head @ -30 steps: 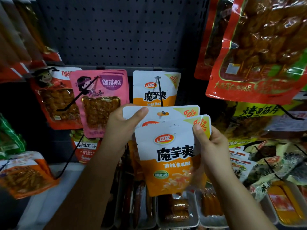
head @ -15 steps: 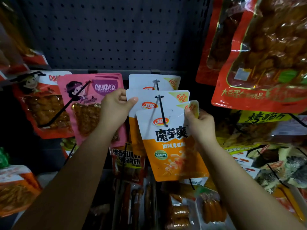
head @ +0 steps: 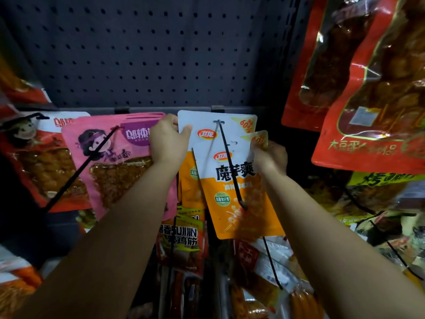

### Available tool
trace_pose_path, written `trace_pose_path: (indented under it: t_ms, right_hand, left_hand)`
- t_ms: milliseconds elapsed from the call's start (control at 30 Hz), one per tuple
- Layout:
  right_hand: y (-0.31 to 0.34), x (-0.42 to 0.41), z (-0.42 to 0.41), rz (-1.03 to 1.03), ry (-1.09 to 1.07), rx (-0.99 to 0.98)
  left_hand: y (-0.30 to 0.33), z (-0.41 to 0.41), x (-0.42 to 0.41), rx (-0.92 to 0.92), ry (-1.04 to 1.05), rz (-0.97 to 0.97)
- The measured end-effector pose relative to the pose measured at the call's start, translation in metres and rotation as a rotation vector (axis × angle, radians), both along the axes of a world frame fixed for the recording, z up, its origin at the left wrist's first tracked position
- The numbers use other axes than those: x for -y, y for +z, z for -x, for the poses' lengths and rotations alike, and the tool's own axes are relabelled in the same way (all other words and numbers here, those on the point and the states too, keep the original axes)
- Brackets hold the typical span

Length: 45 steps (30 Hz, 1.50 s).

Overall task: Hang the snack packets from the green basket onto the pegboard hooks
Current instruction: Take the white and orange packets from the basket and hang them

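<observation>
the pegboard [head: 147, 54] fills the top of the view, with big red packets [head: 368, 88] hanging at its right edge and pink packets [head: 110, 157] along its lower left. compared with a second ago the orange-and-white packets have gone from being held low in front of the display to being up at the hook [head: 230, 164], which runs out from the rail at the pegboard's lower edge. the back packet [head: 207, 125] now looks threaded, the hook's wire passing through its top hole. the front packet [head: 239, 192] sits tilted just in front of it, and i can't tell for sure if its hole is on the wire yet.

left hand [head: 167, 141] grips the back packet's top left corner, thumb over the front. right hand [head: 271, 157] pinches the front packet's top right corner.

so i'd say this pair is basically hung, maybe one push back left. the green basket isn't in view, so no idea how many remain.
</observation>
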State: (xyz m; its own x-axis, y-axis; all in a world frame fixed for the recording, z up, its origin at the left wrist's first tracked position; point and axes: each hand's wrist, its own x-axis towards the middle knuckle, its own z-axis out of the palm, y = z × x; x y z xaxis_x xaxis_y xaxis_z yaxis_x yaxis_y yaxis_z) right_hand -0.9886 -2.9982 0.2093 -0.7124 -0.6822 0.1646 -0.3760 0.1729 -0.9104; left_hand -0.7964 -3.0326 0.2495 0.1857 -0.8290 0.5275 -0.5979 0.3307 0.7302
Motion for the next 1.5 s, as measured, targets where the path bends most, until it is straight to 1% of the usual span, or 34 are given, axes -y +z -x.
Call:
trace_pose_path:
  t_ms: [67,133,267,400,467,533,567,633,667,767,933,1100,1300,1500]
  right_hand:
    - [-0.002,-0.004,0.001,0.03,0.014,0.053]
    - [-0.005,-0.013,0.0,0.112,0.045,0.127]
    - [-0.001,-0.047,-0.012,0.272,0.109,0.249]
    - [0.008,-0.096,-0.024,0.304,0.234,0.336]
    - [0.012,-0.121,-0.031,0.329,0.338,0.491]
    - [0.014,-0.142,-0.034,0.312,0.428,0.604]
    - [0.013,-0.152,-0.035,0.293,0.455,0.639]
    - [0.009,-0.17,-0.035,0.259,0.481,0.694]
    - [0.007,-0.178,-0.036,0.242,0.491,0.692]
    - [0.007,-0.198,-0.04,0.228,0.539,0.612]
    - [0.015,-0.215,-0.044,0.333,0.652,0.503]
    - [0.026,-0.216,-0.047,0.454,0.629,0.44]
    - [0.034,-0.212,-0.051,0.46,0.579,0.432]
    - [0.025,-0.202,-0.049,0.387,0.518,0.455]
  left_hand:
    - [-0.001,0.0,-0.001,-0.008,-0.002,0.009]
    - [-0.003,-0.001,-0.005,-0.043,-0.028,0.025]
    - [-0.013,0.003,-0.026,-0.144,-0.174,0.049]
    - [-0.03,0.005,-0.061,-0.245,-0.256,0.09]
    - [-0.038,0.007,-0.082,-0.303,-0.309,0.02]
    - [-0.045,0.005,-0.101,-0.339,-0.324,-0.098]
    - [-0.05,0.002,-0.108,-0.386,-0.35,-0.177]
    - [-0.055,-0.004,-0.125,-0.561,-0.471,-0.332]
    - [-0.058,-0.008,-0.134,-0.615,-0.511,-0.353]
    - [-0.059,-0.02,-0.161,-0.598,-0.538,-0.24]
    - [-0.045,-0.035,-0.19,-0.649,-0.596,-0.138]
    - [-0.024,-0.037,-0.197,-0.654,-0.647,-0.058]
    - [-0.014,-0.033,-0.191,-0.715,-0.619,-0.098]
    - [-0.028,-0.029,-0.18,-0.7,-0.573,-0.183]
